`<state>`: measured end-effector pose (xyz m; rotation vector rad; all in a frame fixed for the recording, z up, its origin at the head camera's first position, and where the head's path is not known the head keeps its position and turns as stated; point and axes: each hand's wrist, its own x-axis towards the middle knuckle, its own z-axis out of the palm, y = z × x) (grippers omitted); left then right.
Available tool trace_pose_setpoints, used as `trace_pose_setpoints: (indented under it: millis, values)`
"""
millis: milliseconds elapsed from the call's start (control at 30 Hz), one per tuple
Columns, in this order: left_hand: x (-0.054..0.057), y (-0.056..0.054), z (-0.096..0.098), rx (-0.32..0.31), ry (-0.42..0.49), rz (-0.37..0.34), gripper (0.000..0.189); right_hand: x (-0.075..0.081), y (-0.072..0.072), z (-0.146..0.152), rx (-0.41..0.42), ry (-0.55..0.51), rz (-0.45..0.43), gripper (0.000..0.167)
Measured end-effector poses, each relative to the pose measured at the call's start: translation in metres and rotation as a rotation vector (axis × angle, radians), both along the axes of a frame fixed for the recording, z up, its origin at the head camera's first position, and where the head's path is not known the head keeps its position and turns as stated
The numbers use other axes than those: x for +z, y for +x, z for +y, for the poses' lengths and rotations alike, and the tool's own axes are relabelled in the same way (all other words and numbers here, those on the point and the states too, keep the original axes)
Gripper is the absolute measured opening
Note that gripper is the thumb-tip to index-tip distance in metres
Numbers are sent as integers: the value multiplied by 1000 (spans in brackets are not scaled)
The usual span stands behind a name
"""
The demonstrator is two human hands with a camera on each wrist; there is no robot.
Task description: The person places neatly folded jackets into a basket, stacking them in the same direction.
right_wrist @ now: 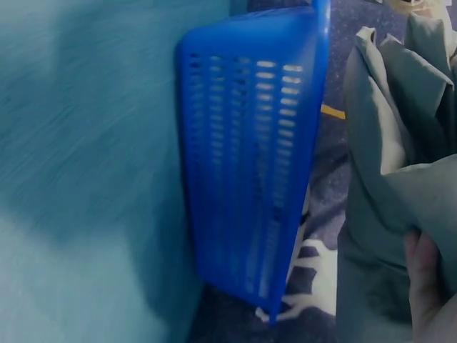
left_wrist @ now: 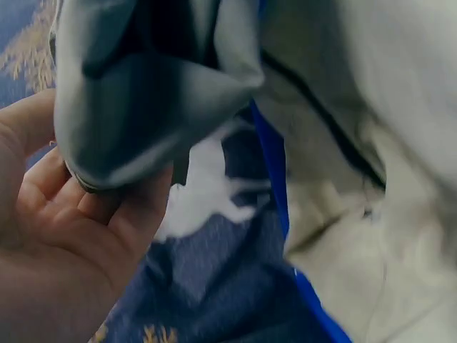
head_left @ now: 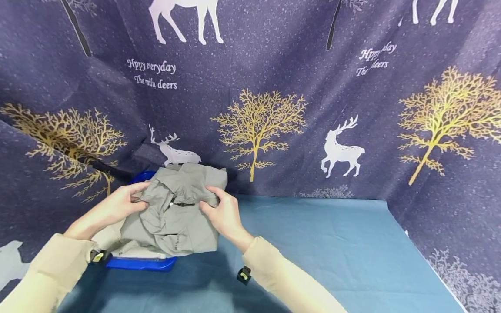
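A grey-green garment [head_left: 184,226], loosely bundled with folds and a small dark label line, hangs between both hands above a blue basket [right_wrist: 243,157]. My left hand [head_left: 123,202] pinches its left edge between thumb and fingers; in the left wrist view that hand [left_wrist: 93,221] has the fabric fold [left_wrist: 136,136] against its fingers. At the garment's right side my right hand [head_left: 225,213] grips the cloth with thumb and index finger. Beneath it, beige cloth [left_wrist: 343,236] lies in the basket, mostly hidden in the head view by the garment.
The basket stands at the left end of a table covered in blue-green cloth [head_left: 321,243]. Behind it hangs a dark blue curtain [head_left: 274,65] printed with white deer and gold trees. The table surface stretches to the right, past the right forearm.
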<state>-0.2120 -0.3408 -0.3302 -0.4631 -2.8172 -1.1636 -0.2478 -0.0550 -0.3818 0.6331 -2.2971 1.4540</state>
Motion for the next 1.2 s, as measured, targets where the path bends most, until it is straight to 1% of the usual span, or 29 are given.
trace_pose_setpoints:
  millis: [100, 167, 233, 333, 400, 467, 533, 633, 700, 833, 933, 1000, 1100, 1200]
  values:
    - [3, -2, -14, 8, 35, -52, 65, 1, -4, -18, -9, -18, -31, 41]
    - [4, -5, -22, 28, 27, -81, 65, 1, -7, -30, -18, -25, -37, 41]
    - [4, -10, -29, 51, 3, -104, 65, -1, -10, -41, -23, -18, -55, 42]
    - [1, -16, -38, 83, -65, -120, 65, -7, -13, -57, -31, 9, -93, 42]
    - [-3, -21, -42, 92, -131, -112, 64, -12, -15, -65, -38, 25, -124, 43]
    - [-7, -25, -46, 96, -168, -121, 64, -17, -16, -72, -50, 41, -139, 42]
    - [-13, -29, -50, 100, -207, -121, 63, -21, -18, -77, -62, 50, -136, 42]
    - [-23, -32, -56, 104, -228, -123, 61, -28, -20, -84, -67, 80, -126, 41]
    - [-31, -34, -60, 98, -242, -103, 60, -31, -21, -88, -66, 107, -115, 41]
    - [-45, -35, -66, 105, -305, -67, 59, -37, -19, -89, -63, 178, -104, 39]
    - [-49, -35, -66, 115, -371, -92, 60, -40, -18, -85, -58, 206, -95, 39]
    - [-49, -37, -63, 115, -415, -122, 62, -39, -18, -80, -45, 222, -98, 42]
    - [-45, -39, -57, 93, -516, -105, 62, -35, -16, -66, -3, 257, -102, 48]
    - [-35, -38, -49, 101, -611, -71, 63, -27, -11, -41, 68, 324, -114, 59]
